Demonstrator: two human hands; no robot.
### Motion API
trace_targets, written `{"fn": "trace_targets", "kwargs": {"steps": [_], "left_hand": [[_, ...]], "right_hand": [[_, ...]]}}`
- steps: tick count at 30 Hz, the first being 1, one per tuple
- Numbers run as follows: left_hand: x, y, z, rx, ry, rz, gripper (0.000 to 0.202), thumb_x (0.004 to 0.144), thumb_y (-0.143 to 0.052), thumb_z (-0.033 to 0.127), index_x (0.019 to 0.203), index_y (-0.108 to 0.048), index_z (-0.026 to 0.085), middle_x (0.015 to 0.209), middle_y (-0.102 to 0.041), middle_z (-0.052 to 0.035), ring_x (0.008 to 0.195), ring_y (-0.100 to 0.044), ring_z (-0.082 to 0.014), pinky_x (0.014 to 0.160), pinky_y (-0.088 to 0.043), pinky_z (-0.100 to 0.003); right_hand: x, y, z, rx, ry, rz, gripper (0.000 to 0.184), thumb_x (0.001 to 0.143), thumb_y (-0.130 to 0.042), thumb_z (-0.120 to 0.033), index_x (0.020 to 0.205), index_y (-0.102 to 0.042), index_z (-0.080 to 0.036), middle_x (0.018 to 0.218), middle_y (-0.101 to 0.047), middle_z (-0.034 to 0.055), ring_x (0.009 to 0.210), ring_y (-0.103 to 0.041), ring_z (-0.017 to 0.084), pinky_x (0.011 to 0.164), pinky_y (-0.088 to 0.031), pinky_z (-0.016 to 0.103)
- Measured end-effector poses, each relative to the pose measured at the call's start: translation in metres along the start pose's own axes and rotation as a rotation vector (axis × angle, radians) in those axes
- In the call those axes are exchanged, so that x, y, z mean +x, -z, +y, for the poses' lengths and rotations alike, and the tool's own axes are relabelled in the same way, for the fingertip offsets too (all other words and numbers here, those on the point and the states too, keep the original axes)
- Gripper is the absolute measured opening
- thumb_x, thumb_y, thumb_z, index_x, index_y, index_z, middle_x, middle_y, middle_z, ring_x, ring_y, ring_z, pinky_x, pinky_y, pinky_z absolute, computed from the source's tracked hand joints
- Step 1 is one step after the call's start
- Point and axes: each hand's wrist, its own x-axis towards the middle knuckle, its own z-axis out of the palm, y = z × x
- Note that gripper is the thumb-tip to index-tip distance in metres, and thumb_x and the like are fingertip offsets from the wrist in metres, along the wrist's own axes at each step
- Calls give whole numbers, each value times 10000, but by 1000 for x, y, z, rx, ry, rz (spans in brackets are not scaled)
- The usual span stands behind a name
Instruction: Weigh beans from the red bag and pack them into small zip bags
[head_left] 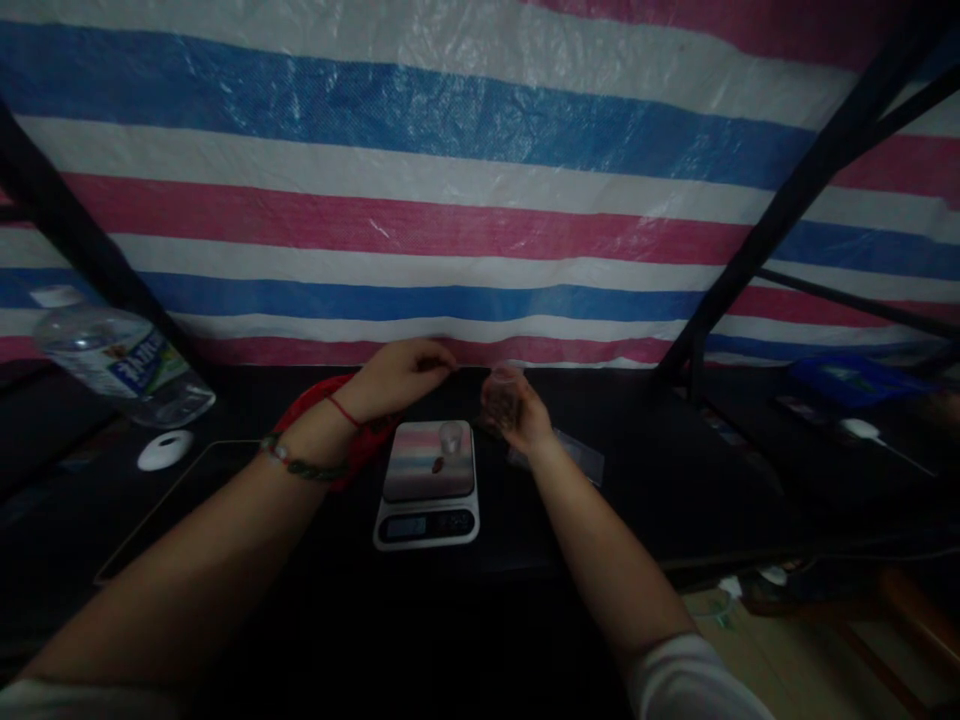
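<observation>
At a dim tabletop (660, 480), the right hand (529, 420) clamps a clear jar (501, 398) at the scale's (429, 485) 1 o'clock, seemingly kept near its cup (451, 437), while the left hand (401, 378) hovers at 11 o'clock, fingers bunched, contents unclear.

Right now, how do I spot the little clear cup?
On the dark table below the striped tarp, find the white scale at centre. The small clear cup stands on its platform, beside a dark speck, unlike the larger jar in the right hand.
</observation>
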Motion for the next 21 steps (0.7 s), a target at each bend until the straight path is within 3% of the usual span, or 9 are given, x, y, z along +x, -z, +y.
{"fn": "trace_targets", "kwargs": {"steps": [5, 8, 12, 17, 21], "left_hand": [[-53, -34, -33, 117, 127, -312, 260, 833, -523, 331, 905, -733, 196, 849, -721, -33, 783, -652, -184, 727, -487, -274], [-73, -58, -36, 230, 63, -265, 218, 831, -549, 302, 906, -729, 206, 896, -714, -48, 825, -639, -184, 760, -471, -270], [-79, -76, -35, 315, -3, -230, 188, 845, -539, 239, 861, -723, 204, 884, -707, -59, 851, -627, -184, 782, -460, -277], [-81, -72, -36, 325, 34, -194, 166, 797, -538, 153, 805, -700, 190, 832, -695, -50, 796, -626, -176, 746, -465, -268], [-76, -43, -20, 241, 64, -16, 173, 815, -549, 211, 896, -700, 194, 854, -689, -47, 773, -618, -163, 725, -472, -259]], "right_hand": [[1, 3, 1, -73, -44, -39, 474, 707, -686, -516, 1075, -585, -234, 866, -621, 17, 688, -595, 145, 431, -463, 194], [0, 2, 5, -104, -54, -65, 461, 727, -677, -507, 1083, -593, -227, 864, -623, 21, 694, -591, 143, 437, -462, 188], [-2, -1, 5, -126, -78, -90, 466, 716, -691, -506, 1078, -595, -230, 895, -626, 26, 714, -595, 140, 452, -462, 177], [-3, -6, 4, -134, -88, -110, 487, 705, -711, -501, 1086, -589, -224, 883, -620, 23, 671, -585, 127, 437, -443, 171], [-4, -10, 5, -176, -102, -139, 492, 682, -744, -474, 1075, -603, -215, 883, -616, 21, 676, -580, 119, 462, -433, 168]]}}
